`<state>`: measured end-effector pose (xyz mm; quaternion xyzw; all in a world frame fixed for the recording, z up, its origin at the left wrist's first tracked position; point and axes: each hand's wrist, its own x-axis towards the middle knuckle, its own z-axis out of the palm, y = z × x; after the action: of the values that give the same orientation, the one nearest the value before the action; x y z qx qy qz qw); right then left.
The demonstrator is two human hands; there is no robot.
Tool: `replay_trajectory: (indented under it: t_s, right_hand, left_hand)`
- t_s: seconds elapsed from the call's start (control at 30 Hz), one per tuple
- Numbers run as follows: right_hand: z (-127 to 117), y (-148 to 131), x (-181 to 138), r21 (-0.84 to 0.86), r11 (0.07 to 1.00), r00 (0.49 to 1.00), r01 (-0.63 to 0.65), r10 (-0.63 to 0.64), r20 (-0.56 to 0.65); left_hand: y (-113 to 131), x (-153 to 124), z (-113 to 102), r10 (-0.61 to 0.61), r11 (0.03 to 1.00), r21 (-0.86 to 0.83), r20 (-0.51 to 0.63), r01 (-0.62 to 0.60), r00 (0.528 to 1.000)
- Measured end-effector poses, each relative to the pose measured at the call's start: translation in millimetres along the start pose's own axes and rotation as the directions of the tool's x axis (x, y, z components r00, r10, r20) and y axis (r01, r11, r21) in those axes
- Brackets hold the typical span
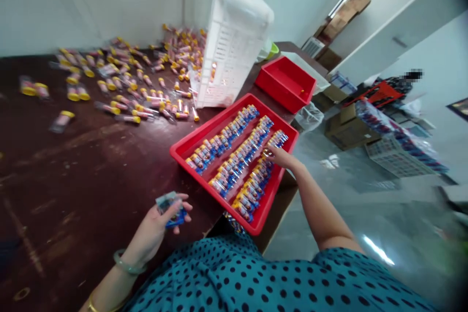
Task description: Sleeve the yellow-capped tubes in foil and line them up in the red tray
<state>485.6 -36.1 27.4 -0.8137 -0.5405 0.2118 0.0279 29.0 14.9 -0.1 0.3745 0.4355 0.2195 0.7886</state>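
My left hand (158,226) is closed around a small blue packet (171,209) just above the dark wooden table (73,175). A red tray (186,148) at the table's edge holds three rows of yellow-capped packaged tubes (234,161). My right hand (280,156) reaches into the tray's right-hand row, fingers pinched on one of the tubes there. A green bangle shows on my left wrist.
Several loose yellow-capped tubes (124,83) lie scattered at the table's far side. A white plastic crate (230,39) stands tilted behind the tray. A second, nearly bare red tray (285,83) sits further right. Cardboard boxes and baskets (369,126) crowd the floor at right.
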Motion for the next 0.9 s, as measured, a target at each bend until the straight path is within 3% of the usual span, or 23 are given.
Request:
replay_trajectory:
  t_s: [0.1, 0.2, 0.4, 0.5, 0.63, 0.77, 0.9]
  right_hand:
    - [4.7, -29.0, 20.5, -0.069, 0.996, 0.999, 0.049, -0.05, -0.002]
    - [7.3, -55.6, 38.4, -0.123, 0.982, 0.985, 0.144, -0.131, 0.11]
    - [1.2, -73.3, 48.0, -0.214, 0.955, 0.951, 0.207, -0.145, 0.273]
    - [-16.2, -110.2, 62.7, -0.119, 0.939, 0.93, 0.323, -0.291, 0.226]
    - [-22.0, -202.0, 108.9, 0.032, 0.889, 0.887, 0.457, -0.458, 0.059]
    - [3.6, -275.0, 161.9, 0.062, 0.952, 0.953, 0.3, -0.296, -0.066]
    - [25.3, -294.0, 180.7, 0.084, 0.972, 0.971, 0.218, -0.208, -0.116]
  left_hand:
    - [-0.6, -3.1, -5.9, -0.015, 0.999, -0.028, 0.013, 0.015, 1.0]
    - [1.2, -5.4, -16.2, 0.017, 0.997, -0.08, -0.037, -0.02, 0.999]
    - [5.3, -9.9, -44.7, 0.067, 0.983, -0.157, -0.156, -0.091, 0.986]
    - [6.5, -9.7, -53.7, 0.066, 0.98, -0.171, -0.193, -0.1, 0.979]
    - [6.9, -5.4, -53.5, 0.047, 0.987, -0.148, -0.15, -0.069, 0.988]
    - [7.1, -1.2, -44.7, 0.113, 0.973, -0.166, -0.259, -0.159, 0.959]
    - [12.4, -3.8, -43.9, 0.16, 0.929, -0.273, -0.314, -0.25, 0.936]
